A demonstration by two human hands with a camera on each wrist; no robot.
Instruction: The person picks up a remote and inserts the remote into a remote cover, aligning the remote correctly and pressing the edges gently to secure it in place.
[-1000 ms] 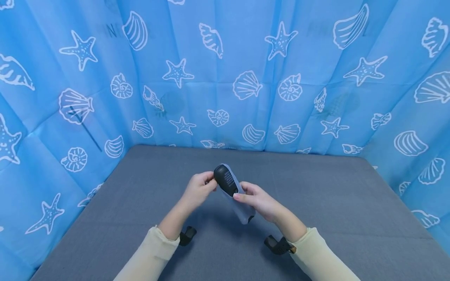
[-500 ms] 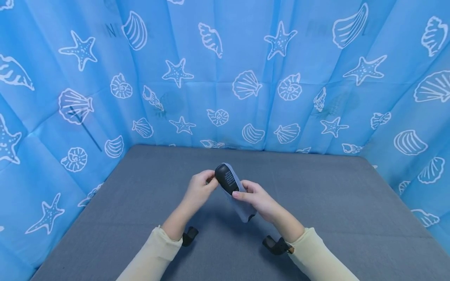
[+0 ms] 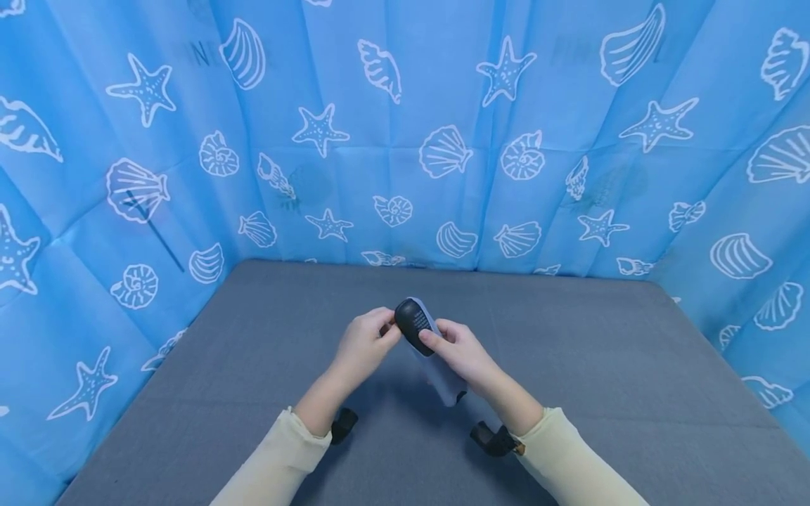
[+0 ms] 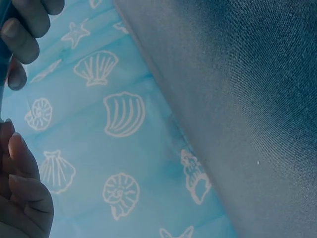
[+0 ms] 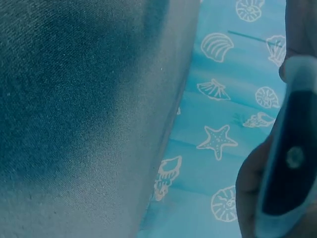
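A long grey-blue handheld device [image 3: 445, 379] is held tilted above the table, with a rounded black panel [image 3: 411, 318] carrying small white print at its upper end. The right hand [image 3: 467, 355] grips its right side, thumb lying across the black panel. At the upper left, curled fingers of the left hand [image 3: 363, 343] pinch the edge of the black end; the exact contact is partly hidden. In the right wrist view the device [image 5: 287, 168] looks blurred, with a dark inset and a round spot. The left wrist view shows the left hand's fingertips [image 4: 25, 153] just below it.
A dark grey cloth-covered table [image 3: 304, 295] spreads beneath both hands. Blue curtains [image 3: 405, 140] printed with white shells and starfish enclose its back and sides. Black wrist mounts [image 3: 492, 440] sit under the pale sleeves [image 3: 569, 457].
The device has shifted slightly to the right, the left hand moving along with it. The right thumb has moved farther up onto the black panel.
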